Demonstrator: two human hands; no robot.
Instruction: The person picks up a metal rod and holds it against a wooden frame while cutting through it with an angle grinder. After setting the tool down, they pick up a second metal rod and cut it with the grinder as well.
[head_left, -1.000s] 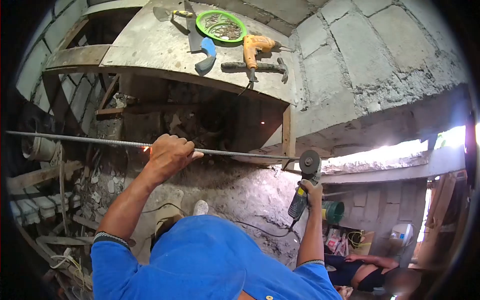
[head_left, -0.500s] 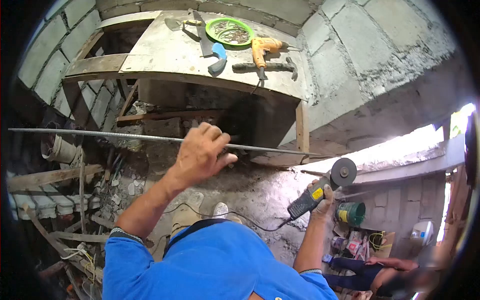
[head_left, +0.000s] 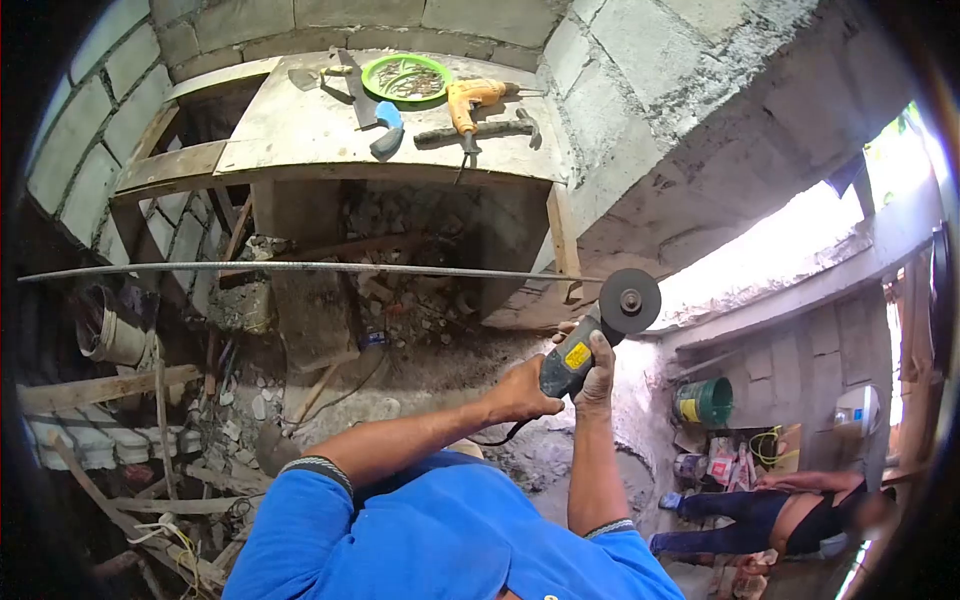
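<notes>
Holding the black grinder [head_left: 566, 370] with both hands: left hand [head_left: 522, 390] closed on its back end, right hand [head_left: 596, 372] wrapped round its middle. Keeping the round disc [head_left: 630, 301] by the long metal rod [head_left: 300, 266]; cannot tell if touching. Beyond, on the board [head_left: 290, 135]: orange drill [head_left: 474, 98] and hammer [head_left: 498, 128] near its right edge.

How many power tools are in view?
2: the grinder, held by the left hand and right hand, and the orange drill on the plywood, near the green tray. More may be hidden.
</notes>
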